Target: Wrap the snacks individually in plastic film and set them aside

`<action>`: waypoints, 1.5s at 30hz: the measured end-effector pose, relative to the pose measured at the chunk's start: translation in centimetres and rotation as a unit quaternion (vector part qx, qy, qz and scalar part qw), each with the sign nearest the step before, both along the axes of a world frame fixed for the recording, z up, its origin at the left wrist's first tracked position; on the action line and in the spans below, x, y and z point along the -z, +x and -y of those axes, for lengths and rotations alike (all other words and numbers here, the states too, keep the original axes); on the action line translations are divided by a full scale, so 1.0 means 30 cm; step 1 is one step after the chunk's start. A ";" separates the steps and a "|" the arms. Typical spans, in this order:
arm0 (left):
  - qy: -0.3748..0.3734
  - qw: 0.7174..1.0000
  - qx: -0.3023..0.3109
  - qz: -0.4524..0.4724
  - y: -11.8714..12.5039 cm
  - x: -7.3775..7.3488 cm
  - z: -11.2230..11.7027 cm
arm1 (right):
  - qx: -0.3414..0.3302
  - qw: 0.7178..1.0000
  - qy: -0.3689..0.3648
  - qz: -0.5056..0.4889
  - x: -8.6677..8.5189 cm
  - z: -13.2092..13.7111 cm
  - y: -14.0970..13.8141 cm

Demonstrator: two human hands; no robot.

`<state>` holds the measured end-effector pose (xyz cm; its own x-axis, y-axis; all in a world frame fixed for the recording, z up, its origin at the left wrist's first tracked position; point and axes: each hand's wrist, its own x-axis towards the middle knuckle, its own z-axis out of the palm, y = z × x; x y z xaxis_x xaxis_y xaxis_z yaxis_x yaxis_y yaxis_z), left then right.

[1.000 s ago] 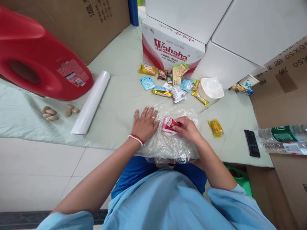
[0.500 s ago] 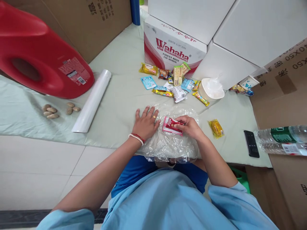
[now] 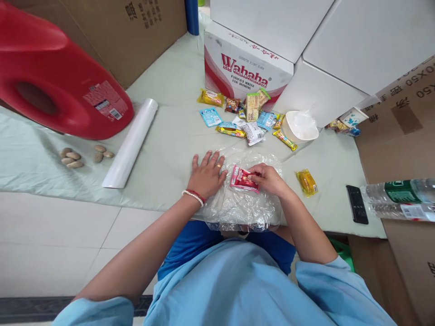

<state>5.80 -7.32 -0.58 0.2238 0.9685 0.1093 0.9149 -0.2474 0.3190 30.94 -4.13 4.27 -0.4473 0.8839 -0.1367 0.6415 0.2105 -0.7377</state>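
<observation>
A crumpled clear plastic sheet (image 3: 244, 208) lies on the pale green cloth in front of me. My left hand (image 3: 206, 175) rests flat on its left edge, fingers spread. A red snack packet (image 3: 242, 178) lies on the plastic, and my right hand (image 3: 269, 180) pinches its right end with curled fingers. A yellow packet (image 3: 306, 181) lies alone just right of the plastic.
Several small snack packets (image 3: 238, 118) and a white bowl (image 3: 299, 127) lie before a Wahaha box (image 3: 245, 68). A white roll (image 3: 130, 143), nuts (image 3: 71, 157) and a red jug (image 3: 57, 81) sit left. A black phone (image 3: 356, 203) and water bottles (image 3: 401, 199) sit right.
My right hand has flattened the red packet onto the plastic and shifted slightly. The left hand has stayed put.
</observation>
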 end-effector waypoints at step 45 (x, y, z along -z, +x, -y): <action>-0.013 0.999 -0.023 0.039 -0.014 -0.023 -0.004 | -0.012 0.979 0.206 0.000 0.047 0.171 0.029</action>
<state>5.38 -7.18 0.10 0.1698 0.9804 0.1002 0.8971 -0.1959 0.3960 31.80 -9.24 2.87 -0.4688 0.8531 0.2289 0.6324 0.5051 -0.5873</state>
